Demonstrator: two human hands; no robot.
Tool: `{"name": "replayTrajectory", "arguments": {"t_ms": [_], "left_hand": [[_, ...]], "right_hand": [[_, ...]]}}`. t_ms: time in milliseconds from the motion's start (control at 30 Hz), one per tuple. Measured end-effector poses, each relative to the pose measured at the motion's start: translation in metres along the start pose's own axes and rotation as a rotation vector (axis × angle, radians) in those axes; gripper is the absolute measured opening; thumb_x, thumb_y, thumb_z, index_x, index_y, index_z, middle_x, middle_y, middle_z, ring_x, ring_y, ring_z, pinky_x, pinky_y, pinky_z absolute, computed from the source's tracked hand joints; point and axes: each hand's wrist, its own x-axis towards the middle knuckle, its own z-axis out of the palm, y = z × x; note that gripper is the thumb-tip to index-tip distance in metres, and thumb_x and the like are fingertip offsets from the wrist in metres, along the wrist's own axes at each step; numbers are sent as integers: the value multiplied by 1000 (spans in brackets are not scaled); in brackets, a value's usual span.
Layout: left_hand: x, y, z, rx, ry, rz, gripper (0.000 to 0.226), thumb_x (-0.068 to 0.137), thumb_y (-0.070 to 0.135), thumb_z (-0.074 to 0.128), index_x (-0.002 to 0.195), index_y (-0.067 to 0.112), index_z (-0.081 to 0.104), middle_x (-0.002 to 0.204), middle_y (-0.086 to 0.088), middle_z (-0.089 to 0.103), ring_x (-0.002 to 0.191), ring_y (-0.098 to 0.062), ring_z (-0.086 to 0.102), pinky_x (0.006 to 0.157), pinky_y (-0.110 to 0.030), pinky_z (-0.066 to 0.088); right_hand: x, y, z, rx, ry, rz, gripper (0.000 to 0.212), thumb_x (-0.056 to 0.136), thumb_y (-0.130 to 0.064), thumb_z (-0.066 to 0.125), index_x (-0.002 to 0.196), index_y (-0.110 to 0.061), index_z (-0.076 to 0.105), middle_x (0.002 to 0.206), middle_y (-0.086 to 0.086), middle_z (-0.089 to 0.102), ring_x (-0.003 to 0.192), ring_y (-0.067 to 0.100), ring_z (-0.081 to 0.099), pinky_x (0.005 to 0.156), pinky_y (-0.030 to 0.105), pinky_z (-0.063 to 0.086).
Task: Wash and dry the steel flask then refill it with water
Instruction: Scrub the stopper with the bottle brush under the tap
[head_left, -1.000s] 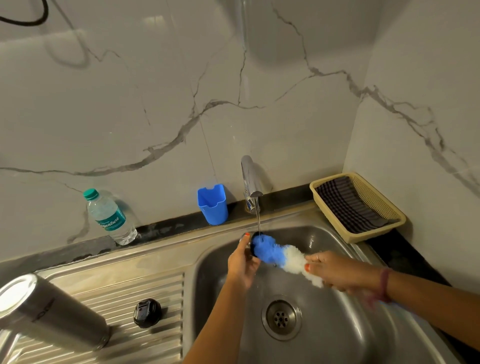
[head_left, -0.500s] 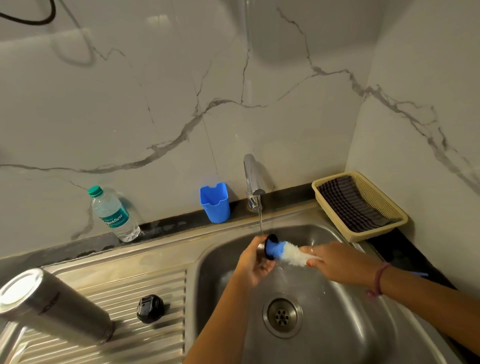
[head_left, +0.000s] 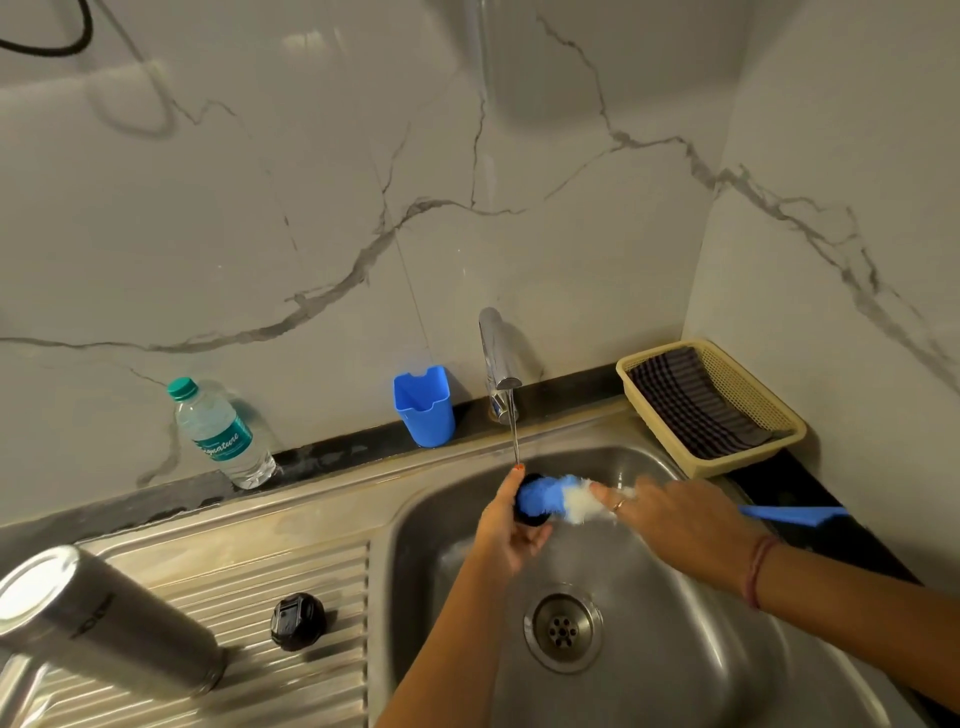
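Steel flask (head_left: 98, 618) lies on drainboard (head_left: 291, 680), likely slippery wet, grip mid-body; left hand (head_left: 506, 527) fingers curl round black cap (head_left: 531, 512); right hand (head_left: 675, 525) pinches bottle brush (head_left: 556, 499) under tap

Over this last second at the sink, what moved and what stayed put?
The brush went deeper into the black cap held by the left hand; the right hand pushed leftward. Both kept their grip. Tap still running; steel flask and black lid unmoved.
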Motion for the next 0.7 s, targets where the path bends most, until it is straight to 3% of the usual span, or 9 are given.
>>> {"name": "replayTrajectory", "arguments": {"t_ms": [33,100,200,300,367,433,533,600,700], "left_hand": [[1,0,2,23,5,-18,47,79,35,82,111,4,66,102,-18,75,95,-30,71,76,-39,60],[3,2,2,27,-17,-22,41,82,30,79,109,2,66,90,-17,76,93,-31,71,79,-40,60],[1,7,-2,13,-77,33,25,92,20,67,106,0,65,84,-18,76,89,-31,69,79,-41,59],[4,8,-8,55,-80,105,33,92,24,67,116,2,65,101,-19,75,93,-32,72,77,-44,61],[5,9,-11,47,-66,118,35,91,26,70,116,2,65,103,-19,75,96,-34,72,80,-46,60],[3,10,-11,32,-50,116,31,91,23,70,112,1,66,100,-19,74,94,-33,71,78,-46,59],[-2,6,-7,51,-73,99,28,92,22,68,111,1,66,99,-20,75,93,-31,71,75,-42,59],[-3,6,-5,42,-113,120,31,93,20,66,115,-2,65,103,-21,74,96,-33,71,79,-44,60],[-4,8,-6,3,-153,129,21,94,16,57,98,0,69,102,-22,73,99,-36,68,88,-50,54]], "right_hand": [[-1,-1,2,-52,53,-16,67,61,-8,83,124,-21,63,59,9,52,39,12,25,35,21,19],[5,-6,9,-17,-38,-36,67,74,-10,75,134,-28,53,69,9,57,43,13,34,36,24,24],[13,-15,6,757,-353,355,39,100,-25,45,139,-23,45,99,4,67,76,17,63,60,24,46],[22,-13,4,1578,-596,767,32,101,-34,44,128,-21,51,61,-4,52,42,4,39,36,16,32],[20,-12,1,1421,-587,680,33,101,-34,43,129,-20,51,67,-2,57,46,5,42,40,17,36],[11,-13,2,728,-381,368,39,102,-30,39,139,-20,42,97,4,65,70,13,60,59,25,45],[5,-15,6,-30,-146,44,54,102,-14,32,152,-22,14,100,10,57,67,17,55,52,28,37],[7,-14,4,164,-191,85,51,103,-17,31,151,-23,16,105,7,60,72,16,55,54,23,37],[10,-15,4,997,-361,368,44,100,-30,44,143,-21,38,120,1,62,91,9,58,78,21,45]]}}
